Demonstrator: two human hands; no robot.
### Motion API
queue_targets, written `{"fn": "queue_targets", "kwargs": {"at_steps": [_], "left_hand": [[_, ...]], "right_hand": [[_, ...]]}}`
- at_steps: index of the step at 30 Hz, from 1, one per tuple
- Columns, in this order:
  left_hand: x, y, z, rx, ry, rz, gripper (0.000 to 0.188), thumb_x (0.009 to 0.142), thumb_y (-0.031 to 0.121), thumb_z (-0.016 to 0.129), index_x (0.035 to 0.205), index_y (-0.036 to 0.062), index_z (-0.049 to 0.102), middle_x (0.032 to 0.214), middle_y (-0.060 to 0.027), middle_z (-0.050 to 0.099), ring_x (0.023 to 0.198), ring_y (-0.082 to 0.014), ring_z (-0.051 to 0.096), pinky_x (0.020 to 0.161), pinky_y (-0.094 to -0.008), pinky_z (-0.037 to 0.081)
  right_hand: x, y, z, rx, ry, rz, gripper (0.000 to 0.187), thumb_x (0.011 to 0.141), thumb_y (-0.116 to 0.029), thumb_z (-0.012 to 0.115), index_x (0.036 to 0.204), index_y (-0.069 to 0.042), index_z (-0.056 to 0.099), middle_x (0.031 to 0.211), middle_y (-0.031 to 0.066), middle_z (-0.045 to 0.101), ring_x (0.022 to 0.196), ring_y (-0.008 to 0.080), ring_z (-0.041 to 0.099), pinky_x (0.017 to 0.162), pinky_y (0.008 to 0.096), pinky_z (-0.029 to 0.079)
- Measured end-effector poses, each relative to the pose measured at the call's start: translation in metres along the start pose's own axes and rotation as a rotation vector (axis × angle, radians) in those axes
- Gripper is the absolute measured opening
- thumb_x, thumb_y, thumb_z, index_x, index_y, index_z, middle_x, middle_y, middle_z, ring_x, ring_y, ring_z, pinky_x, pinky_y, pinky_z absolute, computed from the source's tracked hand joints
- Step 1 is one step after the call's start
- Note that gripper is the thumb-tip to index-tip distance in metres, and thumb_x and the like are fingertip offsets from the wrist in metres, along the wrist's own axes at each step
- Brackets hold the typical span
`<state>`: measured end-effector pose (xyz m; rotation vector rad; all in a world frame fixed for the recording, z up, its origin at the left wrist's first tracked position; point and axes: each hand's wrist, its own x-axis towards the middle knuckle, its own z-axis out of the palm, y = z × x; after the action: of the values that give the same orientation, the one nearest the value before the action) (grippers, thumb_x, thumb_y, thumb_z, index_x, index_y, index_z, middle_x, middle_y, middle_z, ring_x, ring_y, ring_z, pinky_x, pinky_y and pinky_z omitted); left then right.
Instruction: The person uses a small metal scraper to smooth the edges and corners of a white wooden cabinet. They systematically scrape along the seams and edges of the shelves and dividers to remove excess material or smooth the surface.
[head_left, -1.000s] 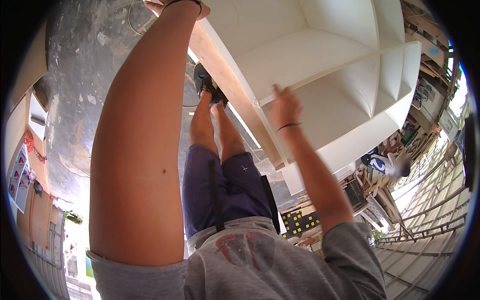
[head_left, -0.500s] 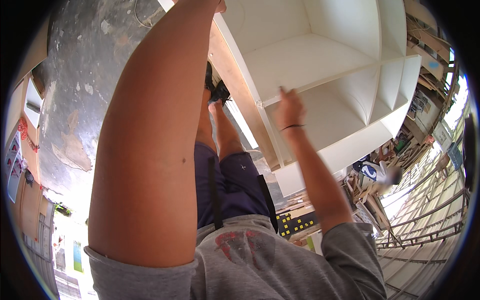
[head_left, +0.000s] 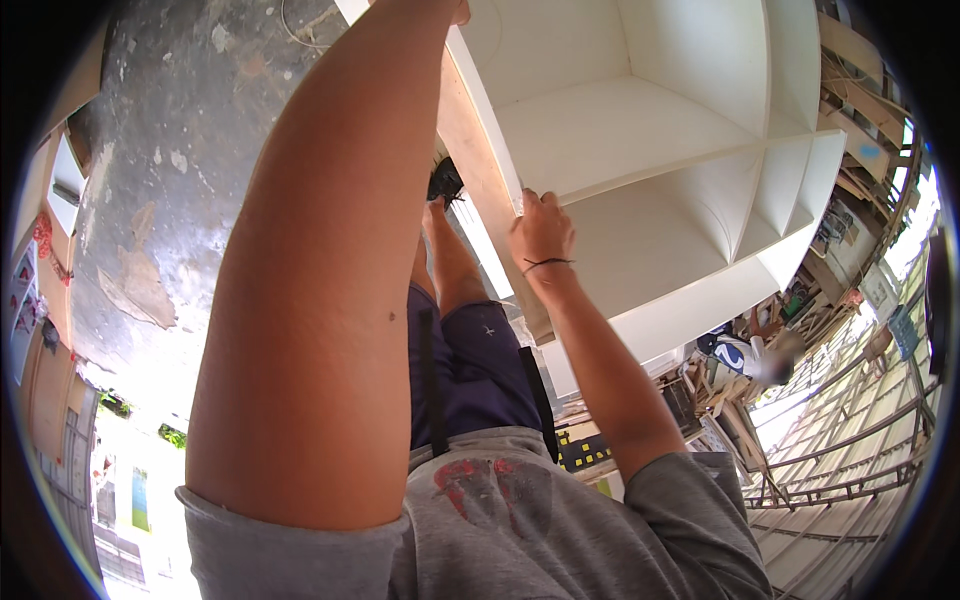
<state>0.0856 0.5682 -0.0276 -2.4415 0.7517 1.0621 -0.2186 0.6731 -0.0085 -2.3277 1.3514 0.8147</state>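
A white, open-fronted cabinet [head_left: 590, 125] with several compartments stands before me. Its near side is a bare wood panel [head_left: 483, 145] with a white front edge. Against that edge, close to where a divider meets it, rests my right hand [head_left: 543, 232], its fingers curled in. Whether something small lies under those fingertips is hidden. A dark band circles the right wrist. My left arm reaches far up across the view; only a sliver of my left hand [head_left: 462, 13] shows at the top, beside the cabinet's edge, and its fingers are hidden behind the forearm.
A grey, paint-stained concrete floor [head_left: 190, 190] spreads to the left, with a thin cable [head_left: 300, 35] near the top. Stacked boards and offcuts [head_left: 850, 60] line the right side. Another person [head_left: 735, 352] is at lower right, beyond the cabinet.
My right hand has shifted left from the divider onto the cabinet's white front edge, and its fingers have curled in. The view has tilted slightly; the left arm still reaches upward.
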Motion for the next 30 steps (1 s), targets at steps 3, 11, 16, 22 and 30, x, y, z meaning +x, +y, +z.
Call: {"fn": "queue_targets", "kwargs": {"at_steps": [3,11,16,22,30], "left_hand": [[-0.005,-0.003,-0.004,-0.022,0.006,0.031,0.111,0.072,0.047,0.07,0.151,0.0166,-0.002,0.152,-0.0249,-0.018,0.141,-0.0423,-0.014,0.111,-0.0599,0.001],[-0.001,-0.002,0.002,-0.037,0.039,0.033,0.108,0.072,0.039,0.068,0.151,0.0156,-0.001,0.152,-0.026,-0.017,0.14,-0.0437,-0.014,0.111,-0.0606,0.002],[-0.003,-0.004,0.001,-0.069,0.025,0.035,0.109,0.071,0.038,0.069,0.151,0.0158,-0.001,0.152,-0.0258,-0.018,0.14,-0.0436,-0.015,0.11,-0.0611,0.001],[0.002,-0.005,0.003,-0.069,0.029,0.028,0.107,0.073,0.039,0.068,0.151,0.0164,0.0,0.152,-0.0243,-0.018,0.141,-0.0425,-0.015,0.11,-0.0604,0.0],[-0.003,-0.007,-0.003,-0.089,-0.01,0.057,0.106,0.074,0.041,0.069,0.151,0.0172,-0.001,0.151,-0.0245,-0.022,0.14,-0.0425,-0.019,0.11,-0.0606,-0.001]], "right_hand": [[0.023,0.033,0.0,0.385,-0.18,0.194,0.026,0.073,-0.007,0.055,0.096,-0.003,0.064,0.082,0.0199,0.064,0.082,0.0359,0.063,0.076,0.0435,0.051],[0.022,0.046,-0.004,-0.14,0.026,-0.118,0.03,0.082,-0.012,0.053,0.111,-0.01,0.062,0.099,0.0183,0.059,0.093,0.0341,0.062,0.075,0.0465,0.053],[0.023,0.043,-0.009,0.503,-0.254,0.155,0.028,0.07,-0.009,0.061,0.097,0.001,0.064,0.082,0.0211,0.065,0.079,0.0337,0.064,0.073,0.0393,0.052],[0.049,0.085,-0.05,-0.226,0.087,-0.015,0.024,0.079,-0.008,0.055,0.101,-0.004,0.063,0.09,0.0173,0.06,0.086,0.0343,0.063,0.07,0.0461,0.053],[0.035,0.055,-0.005,0.313,-0.3,0.175,0.025,0.078,-0.013,0.055,0.1,-0.004,0.061,0.1,0.018,0.059,0.094,0.0365,0.062,0.08,0.0468,0.051]]}}
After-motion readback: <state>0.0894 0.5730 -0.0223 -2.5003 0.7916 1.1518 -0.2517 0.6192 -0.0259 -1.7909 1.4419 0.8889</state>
